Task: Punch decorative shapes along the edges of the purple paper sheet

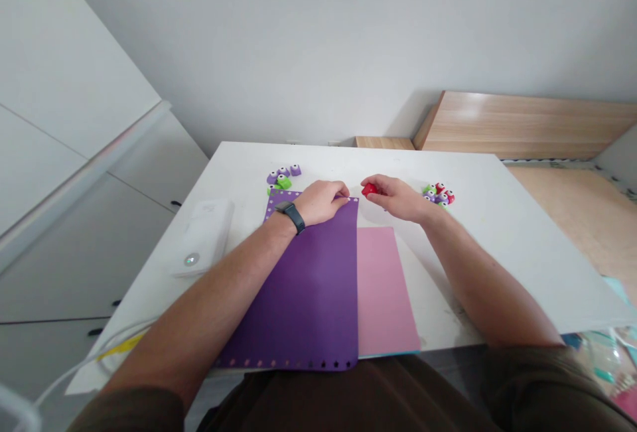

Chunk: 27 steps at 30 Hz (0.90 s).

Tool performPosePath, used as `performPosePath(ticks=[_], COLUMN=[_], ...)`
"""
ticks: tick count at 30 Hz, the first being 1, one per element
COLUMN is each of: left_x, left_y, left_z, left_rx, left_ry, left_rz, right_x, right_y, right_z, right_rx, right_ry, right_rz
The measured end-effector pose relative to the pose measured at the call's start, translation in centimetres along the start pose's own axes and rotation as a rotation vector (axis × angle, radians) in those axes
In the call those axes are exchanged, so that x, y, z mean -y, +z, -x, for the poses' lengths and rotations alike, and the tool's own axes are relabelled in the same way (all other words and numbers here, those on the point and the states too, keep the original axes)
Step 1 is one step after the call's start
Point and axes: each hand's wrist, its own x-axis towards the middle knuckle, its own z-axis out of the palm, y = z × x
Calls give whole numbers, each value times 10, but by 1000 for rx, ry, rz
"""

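Soft, fairly bright light covers the wall and tabletop, apparently from the right: shadows fall leftward from the right forearm and, on the wall, from the headboard, which carries a pale sheen. The wide lens tilts the cabinets. The white cable blurs at the lower-left corner; the red piece looks soft in detail.

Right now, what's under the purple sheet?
The white table. A pink sheet shows along the right edge of the purple sheet; whether it continues underneath is covered.
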Motion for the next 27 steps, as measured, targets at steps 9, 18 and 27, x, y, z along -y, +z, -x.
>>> performPosePath(ticks=[9,18,27], left_x=[-5,-6,-7], left_y=[-4,-1,-1], left_z=[2,3,3], left_rx=[1,2,-2], left_ry=[-1,23,34], left_rz=[1,3,1], right_x=[6,3,-9], right_y=[-4,-10,-16], right_z=[28,45,48], right_rx=[-101,-48,-113], right_ry=[171,169,222], right_rz=[-677,-880,-715])
